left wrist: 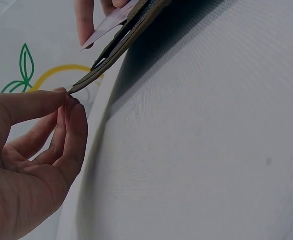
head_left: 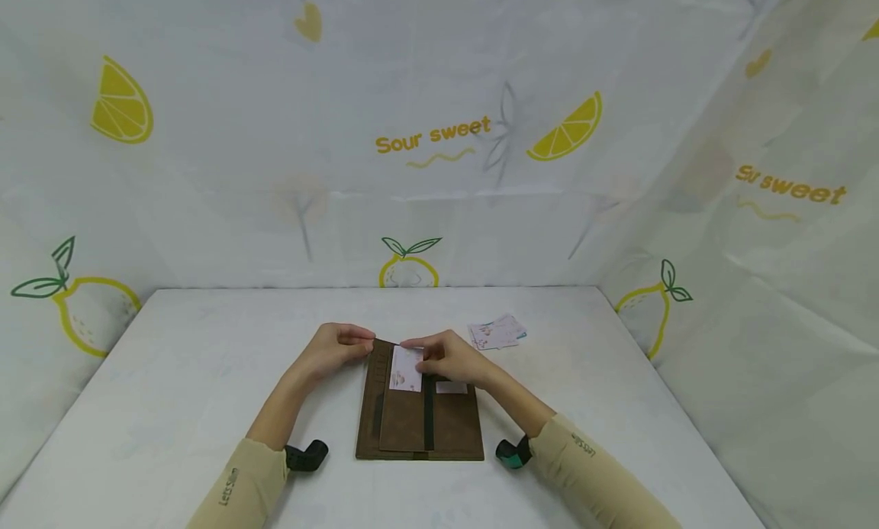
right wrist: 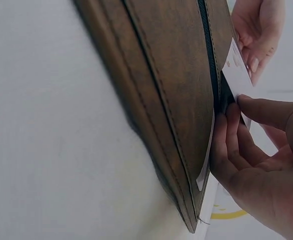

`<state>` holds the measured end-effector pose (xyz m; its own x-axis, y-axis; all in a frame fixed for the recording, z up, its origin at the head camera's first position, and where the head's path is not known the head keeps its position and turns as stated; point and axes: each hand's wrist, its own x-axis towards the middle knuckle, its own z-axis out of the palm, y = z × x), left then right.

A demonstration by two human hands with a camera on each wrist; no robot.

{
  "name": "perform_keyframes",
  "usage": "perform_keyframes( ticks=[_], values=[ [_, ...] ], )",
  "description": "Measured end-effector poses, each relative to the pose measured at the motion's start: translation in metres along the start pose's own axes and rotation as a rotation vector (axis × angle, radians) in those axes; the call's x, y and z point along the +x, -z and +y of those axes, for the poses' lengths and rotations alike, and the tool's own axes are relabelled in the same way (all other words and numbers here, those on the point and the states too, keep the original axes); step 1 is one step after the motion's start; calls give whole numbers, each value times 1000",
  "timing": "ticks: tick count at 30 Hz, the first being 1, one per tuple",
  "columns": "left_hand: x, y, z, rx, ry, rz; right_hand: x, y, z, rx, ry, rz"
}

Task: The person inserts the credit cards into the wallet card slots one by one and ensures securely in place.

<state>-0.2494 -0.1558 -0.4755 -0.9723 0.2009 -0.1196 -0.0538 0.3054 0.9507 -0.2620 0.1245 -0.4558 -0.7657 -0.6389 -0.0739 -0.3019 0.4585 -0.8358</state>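
Observation:
A brown leather wallet (head_left: pixel 453 422) lies opened flat on the white table, a dark strap running down its middle. My left hand (head_left: pixel 333 351) pinches its far left corner between thumb and fingers; the left wrist view shows that edge (left wrist: pixel 94 75) raised off the table. My right hand (head_left: pixel 453 357) holds a white printed card (head_left: pixel 405 370) between thumb and fingers, over the wallet's upper left part. Another card (head_left: pixel 451 388) shows partly at a pocket on the right side, below the right hand. In the right wrist view the held card (right wrist: pixel 236 67) stands tilted beside the strap.
Several similar cards (head_left: pixel 496 332) lie in a loose pile on the table (head_left: pixel 220 361), beyond the wallet to the right. A dark wrist device (head_left: pixel 307 456) sits by the left sleeve, another (head_left: pixel 513 453) by the right. Lemon-print sheeting (head_left: pixel 275 208) hangs behind the table.

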Motion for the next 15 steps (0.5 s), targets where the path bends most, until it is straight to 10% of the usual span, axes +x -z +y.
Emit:
perform_keyframes(
  ticks=[15],
  values=[
    [0,0,1,14,9,7,-1,-3,3,-8,48,-77]
  ],
)
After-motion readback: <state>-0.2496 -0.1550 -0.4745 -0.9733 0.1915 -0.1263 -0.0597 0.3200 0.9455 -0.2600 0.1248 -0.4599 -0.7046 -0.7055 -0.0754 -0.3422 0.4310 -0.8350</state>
